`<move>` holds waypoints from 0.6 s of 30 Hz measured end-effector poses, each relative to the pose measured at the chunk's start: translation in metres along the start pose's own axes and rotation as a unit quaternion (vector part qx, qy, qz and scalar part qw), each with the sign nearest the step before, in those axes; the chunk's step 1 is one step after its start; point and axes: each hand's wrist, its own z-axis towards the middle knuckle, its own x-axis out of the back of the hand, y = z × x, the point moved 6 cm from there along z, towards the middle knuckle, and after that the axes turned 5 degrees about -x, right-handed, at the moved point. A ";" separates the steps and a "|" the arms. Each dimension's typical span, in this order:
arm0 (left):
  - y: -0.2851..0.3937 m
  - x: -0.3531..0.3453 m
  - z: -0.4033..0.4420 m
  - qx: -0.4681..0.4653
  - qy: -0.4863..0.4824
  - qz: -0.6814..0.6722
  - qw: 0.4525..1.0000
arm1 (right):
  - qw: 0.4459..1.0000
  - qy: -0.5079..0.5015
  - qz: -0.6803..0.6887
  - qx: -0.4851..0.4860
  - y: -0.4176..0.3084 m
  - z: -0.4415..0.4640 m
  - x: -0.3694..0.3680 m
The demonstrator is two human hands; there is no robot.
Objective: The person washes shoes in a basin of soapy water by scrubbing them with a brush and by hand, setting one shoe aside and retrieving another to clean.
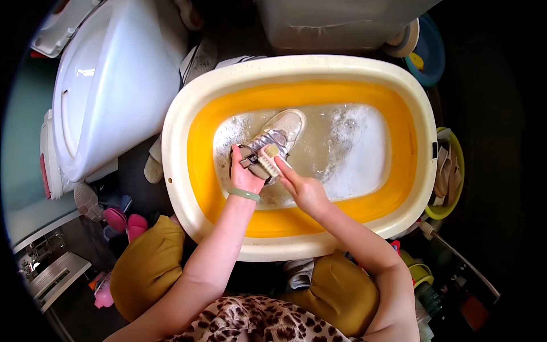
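Note:
A light-coloured shoe [285,126] with a shiny silvery middle is tilted over soapy water, its toe pointing up and to the right. My left hand [245,171], with a green bangle on the wrist, is closed around the heel end of the shoe. In my right hand [305,191] is a scrubbing brush [270,159] with pale bristles, held against the shoe near its ankle opening. The shoe's underside is hidden. Around both hands stands a cream and yellow tub [399,216] holding cloudy water with white foam [362,151].
A white toilet [122,80] stands left of the tub. Behind it is a grey bin-like container [347,25], with a blue basin [430,54] beside it. A yellow-green basin [456,202] of shoes sits at the right. Pink slippers [125,222] lie near my left knee.

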 end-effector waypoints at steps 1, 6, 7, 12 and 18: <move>0.001 -0.001 -0.003 -0.004 0.017 0.018 1.000 | 1.000 -0.001 0.003 -0.008 0.006 -0.004 0.003; -0.004 -0.004 -0.005 -0.009 0.047 -0.021 0.999 | 0.945 -0.127 -0.184 -0.240 0.123 0.003 0.028; -0.004 -0.004 -0.003 -0.013 0.059 -0.015 0.998 | 0.935 -0.110 -0.203 -0.269 0.138 0.004 0.035; -0.008 0.004 -0.002 -0.036 0.080 -0.003 0.996 | 0.917 -0.208 -0.191 -0.282 0.131 -0.034 0.003; -0.009 0.007 0.005 -0.018 0.066 -0.005 0.998 | 0.904 -0.244 -0.241 -0.255 0.162 -0.033 0.045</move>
